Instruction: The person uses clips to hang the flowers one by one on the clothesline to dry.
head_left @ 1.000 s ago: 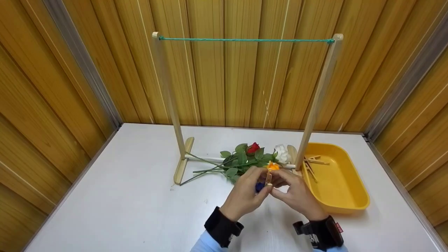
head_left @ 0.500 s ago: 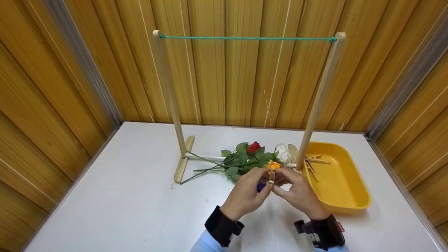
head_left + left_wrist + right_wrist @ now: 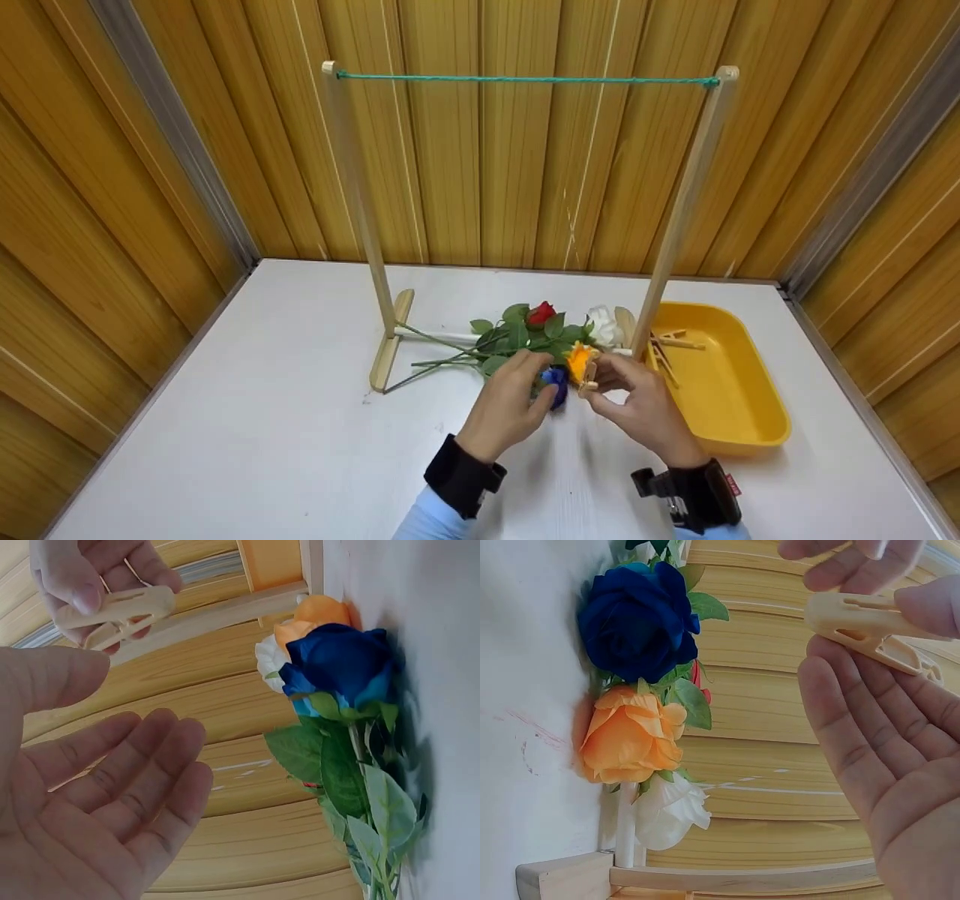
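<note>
Between thumb and fingers my right hand (image 3: 637, 401) pinches a beige clothespin (image 3: 862, 622), held above the table. My left hand (image 3: 506, 405) is beside it with nothing in its grasp, its fingers relaxed and apart from the clothespin in the left wrist view. Under and beyond the hands lie artificial roses: a blue rose (image 3: 341, 664), an orange rose (image 3: 634, 735), a white rose (image 3: 671, 810) and a red rose (image 3: 540, 313). Their green stems point left across the table.
A wooden stand with two posts (image 3: 686, 202) carries a taut green string (image 3: 525, 79) across its top. To the right, a yellow tray (image 3: 739, 420) holds several clothespins (image 3: 679, 341). Wood-patterned panels (image 3: 480, 172) enclose the white table (image 3: 262, 450).
Both hands were together at the clothespin. My left hand has let go and moved left, uncovering more of the blue rose, while my right hand keeps the clothespin and has turned it slightly.
</note>
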Action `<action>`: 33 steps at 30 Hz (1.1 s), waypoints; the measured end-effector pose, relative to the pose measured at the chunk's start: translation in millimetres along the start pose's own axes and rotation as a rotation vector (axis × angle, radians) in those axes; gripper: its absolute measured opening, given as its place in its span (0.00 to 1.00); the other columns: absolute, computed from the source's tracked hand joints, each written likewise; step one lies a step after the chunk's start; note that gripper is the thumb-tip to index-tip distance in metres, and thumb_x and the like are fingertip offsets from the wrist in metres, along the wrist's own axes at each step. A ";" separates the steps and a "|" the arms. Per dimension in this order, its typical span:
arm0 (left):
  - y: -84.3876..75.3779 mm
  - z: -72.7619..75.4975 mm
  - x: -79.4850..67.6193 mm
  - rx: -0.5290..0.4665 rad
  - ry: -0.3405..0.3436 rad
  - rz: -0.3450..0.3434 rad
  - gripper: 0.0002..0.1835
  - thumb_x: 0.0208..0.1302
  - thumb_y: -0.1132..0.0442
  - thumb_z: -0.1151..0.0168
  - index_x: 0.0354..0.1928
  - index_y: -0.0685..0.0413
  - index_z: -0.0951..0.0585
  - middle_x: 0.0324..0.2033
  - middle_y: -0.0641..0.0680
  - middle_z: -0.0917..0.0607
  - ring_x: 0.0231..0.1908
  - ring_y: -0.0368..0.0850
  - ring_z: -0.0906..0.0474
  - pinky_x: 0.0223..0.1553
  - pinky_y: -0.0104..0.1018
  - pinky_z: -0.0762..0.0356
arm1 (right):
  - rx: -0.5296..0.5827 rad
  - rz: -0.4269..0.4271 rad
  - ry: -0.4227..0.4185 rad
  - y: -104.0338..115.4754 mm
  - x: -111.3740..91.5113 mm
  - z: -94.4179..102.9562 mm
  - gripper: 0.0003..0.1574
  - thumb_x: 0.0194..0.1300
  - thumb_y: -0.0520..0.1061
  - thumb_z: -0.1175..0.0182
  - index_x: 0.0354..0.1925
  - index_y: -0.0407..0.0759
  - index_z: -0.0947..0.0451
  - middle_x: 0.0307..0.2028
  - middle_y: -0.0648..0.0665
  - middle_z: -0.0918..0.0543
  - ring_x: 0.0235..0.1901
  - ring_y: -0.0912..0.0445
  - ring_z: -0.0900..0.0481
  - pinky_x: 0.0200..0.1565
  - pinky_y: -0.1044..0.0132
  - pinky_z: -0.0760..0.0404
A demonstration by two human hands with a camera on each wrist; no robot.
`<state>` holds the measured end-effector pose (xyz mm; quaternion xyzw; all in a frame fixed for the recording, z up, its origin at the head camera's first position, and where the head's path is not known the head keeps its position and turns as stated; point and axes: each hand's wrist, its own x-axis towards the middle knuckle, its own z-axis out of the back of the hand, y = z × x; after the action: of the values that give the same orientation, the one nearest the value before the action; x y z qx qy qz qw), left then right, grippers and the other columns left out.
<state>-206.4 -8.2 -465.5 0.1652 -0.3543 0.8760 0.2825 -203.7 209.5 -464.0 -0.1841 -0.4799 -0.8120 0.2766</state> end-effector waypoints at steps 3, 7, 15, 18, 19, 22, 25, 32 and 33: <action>7.2 3.7 1.2 0.026 -0.003 0.020 0.16 0.70 0.64 0.34 0.57 0.61 0.18 0.47 0.57 0.15 0.42 0.47 0.18 0.45 0.37 0.18 | 0.007 -0.002 -0.010 -0.5 -0.1 1.6 0.20 0.56 0.26 0.27 0.46 0.36 0.19 0.36 0.47 0.14 0.36 0.59 0.15 0.39 0.70 0.14; 18.5 10.0 5.1 0.079 0.008 0.040 0.16 0.69 0.65 0.34 0.56 0.63 0.18 0.46 0.59 0.16 0.43 0.50 0.17 0.46 0.40 0.17 | 0.004 -0.005 -0.022 -0.1 0.2 3.6 0.21 0.55 0.24 0.28 0.47 0.35 0.19 0.37 0.46 0.14 0.36 0.59 0.15 0.40 0.74 0.16; 44.5 18.2 12.7 0.178 0.040 0.038 0.12 0.67 0.70 0.33 0.51 0.66 0.17 0.40 0.59 0.18 0.39 0.51 0.19 0.41 0.41 0.17 | -0.043 -0.053 -0.043 2.5 0.0 7.1 0.24 0.52 0.23 0.28 0.48 0.35 0.18 0.38 0.48 0.13 0.37 0.60 0.15 0.41 0.71 0.15; 54.4 17.6 14.9 0.205 0.047 0.046 0.11 0.65 0.72 0.33 0.48 0.66 0.16 0.38 0.59 0.18 0.38 0.52 0.19 0.40 0.42 0.17 | -0.039 -0.066 -0.044 3.0 0.0 7.8 0.24 0.52 0.23 0.28 0.48 0.35 0.18 0.38 0.49 0.13 0.38 0.60 0.15 0.41 0.71 0.15; 57.9 16.6 15.8 0.217 0.046 0.047 0.10 0.65 0.73 0.33 0.48 0.66 0.16 0.38 0.59 0.18 0.37 0.52 0.18 0.39 0.43 0.17 | -0.039 -0.066 -0.045 2.8 0.0 8.1 0.24 0.52 0.22 0.28 0.48 0.35 0.18 0.38 0.49 0.13 0.38 0.60 0.15 0.41 0.71 0.15; 67.8 12.3 18.7 0.253 0.038 0.049 0.08 0.63 0.74 0.32 0.44 0.66 0.16 0.36 0.59 0.18 0.37 0.54 0.17 0.38 0.45 0.16 | -0.038 -0.065 -0.047 2.0 0.2 8.8 0.24 0.52 0.22 0.28 0.47 0.35 0.18 0.38 0.49 0.13 0.38 0.60 0.15 0.41 0.73 0.16; 76.7 6.5 21.3 0.307 0.044 0.060 0.06 0.62 0.75 0.33 0.41 0.66 0.16 0.36 0.61 0.17 0.37 0.57 0.16 0.37 0.48 0.16 | -0.039 -0.071 -0.046 1.5 0.0 9.4 0.23 0.52 0.23 0.28 0.47 0.35 0.18 0.38 0.49 0.12 0.38 0.60 0.15 0.41 0.72 0.15; 87.7 -4.9 25.7 0.501 0.092 0.086 0.08 0.58 0.74 0.32 0.40 0.64 0.14 0.37 0.60 0.16 0.35 0.56 0.15 0.34 0.48 0.15 | -0.010 -0.076 -0.050 1.7 0.1 9.8 0.23 0.52 0.22 0.29 0.47 0.34 0.18 0.37 0.48 0.12 0.37 0.61 0.15 0.41 0.73 0.16; 88.8 -6.2 26.2 0.522 0.093 0.087 0.08 0.57 0.74 0.32 0.39 0.63 0.14 0.37 0.60 0.15 0.34 0.56 0.15 0.34 0.48 0.15 | -0.005 -0.075 -0.050 1.7 0.2 9.7 0.23 0.53 0.22 0.29 0.47 0.34 0.18 0.37 0.47 0.12 0.37 0.61 0.15 0.41 0.73 0.16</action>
<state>-282.0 -46.2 -503.8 0.1767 -0.1097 0.9557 0.2085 -202.5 217.4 -458.2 -0.1869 -0.4911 -0.8181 0.2336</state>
